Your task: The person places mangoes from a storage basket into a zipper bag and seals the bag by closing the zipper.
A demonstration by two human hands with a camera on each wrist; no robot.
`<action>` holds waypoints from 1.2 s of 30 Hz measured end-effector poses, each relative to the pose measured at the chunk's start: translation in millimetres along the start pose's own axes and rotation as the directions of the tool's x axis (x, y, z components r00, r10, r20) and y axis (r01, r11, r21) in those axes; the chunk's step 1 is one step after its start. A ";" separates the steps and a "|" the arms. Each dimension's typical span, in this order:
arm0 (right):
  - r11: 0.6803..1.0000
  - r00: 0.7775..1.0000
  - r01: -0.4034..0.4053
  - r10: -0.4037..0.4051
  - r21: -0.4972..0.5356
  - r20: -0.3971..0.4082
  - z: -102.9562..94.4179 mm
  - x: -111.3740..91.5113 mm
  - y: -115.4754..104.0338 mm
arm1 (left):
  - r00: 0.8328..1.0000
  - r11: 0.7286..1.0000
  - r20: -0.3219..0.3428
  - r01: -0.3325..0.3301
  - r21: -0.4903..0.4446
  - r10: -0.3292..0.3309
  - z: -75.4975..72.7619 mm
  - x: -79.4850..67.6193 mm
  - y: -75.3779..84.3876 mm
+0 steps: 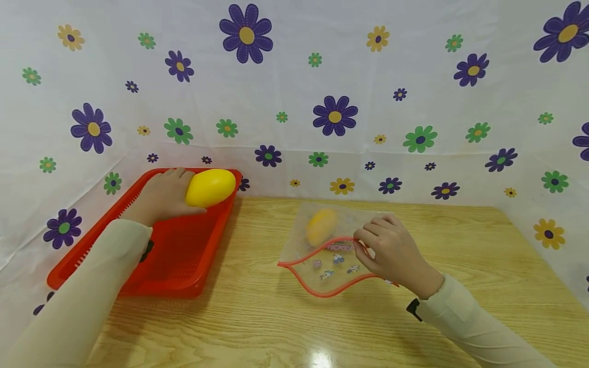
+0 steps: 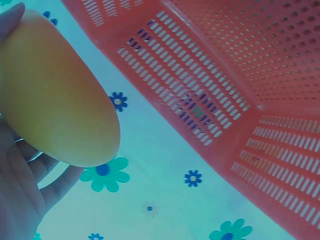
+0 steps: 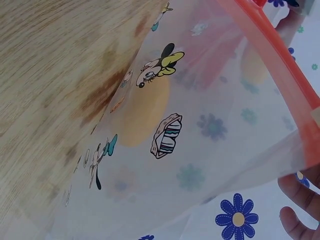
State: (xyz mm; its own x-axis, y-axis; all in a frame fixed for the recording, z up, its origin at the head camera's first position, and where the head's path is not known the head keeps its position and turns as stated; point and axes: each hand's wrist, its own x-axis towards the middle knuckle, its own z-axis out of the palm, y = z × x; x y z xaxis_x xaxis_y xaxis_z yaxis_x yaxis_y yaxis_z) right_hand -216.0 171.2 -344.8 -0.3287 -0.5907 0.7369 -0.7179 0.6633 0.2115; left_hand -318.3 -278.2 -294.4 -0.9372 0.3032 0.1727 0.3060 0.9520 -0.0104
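My left hand [image 1: 164, 197] grips a smooth yellow mango [image 1: 212, 187] over the far end of the red plastic basket [image 1: 212, 258]. Seen from the left wrist, the fingers curl round the mango [image 2: 60, 95] beside the basket's slotted wall. On the right, my right hand [image 1: 391, 250] pinches the red rim of a translucent zip bag [image 1: 294, 248] between thumb and fingers. The bag's mouth gapes toward me, and cartoon prints show on its side. Inside it, near the far end, lies a second yellow mango [image 1: 320, 227], also visible through the plastic in the right wrist view.
A wooden table [image 1: 257, 322] carries the basket at left and the bag near the middle. Behind and along both sides hangs a white cloth [image 1: 285, 71] printed with purple, green and yellow flowers.
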 end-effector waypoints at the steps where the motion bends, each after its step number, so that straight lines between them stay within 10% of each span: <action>1: 1.000 1.000 -0.001 0.001 -0.001 0.001 0.2 -0.4 -0.1 | 1.000 1.000 -0.004 -0.002 -0.004 0.002 -0.9 -0.4 1.8; 36: 1.000 1.000 -0.006 0.006 0.006 0.006 -0.5 0.1 0.0 | 0.978 0.984 -0.115 -0.176 0.006 0.176 -13.8 -25.4 69.4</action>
State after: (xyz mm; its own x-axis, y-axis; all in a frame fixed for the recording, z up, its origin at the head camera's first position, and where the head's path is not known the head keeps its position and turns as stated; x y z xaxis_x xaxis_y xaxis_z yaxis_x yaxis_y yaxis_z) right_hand -215.7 171.3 -344.4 -0.3369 -0.5891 0.7345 -0.7192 0.6645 0.2030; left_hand -270.9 -220.4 -285.9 -0.8434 0.4587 0.2799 0.4651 0.8840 -0.0471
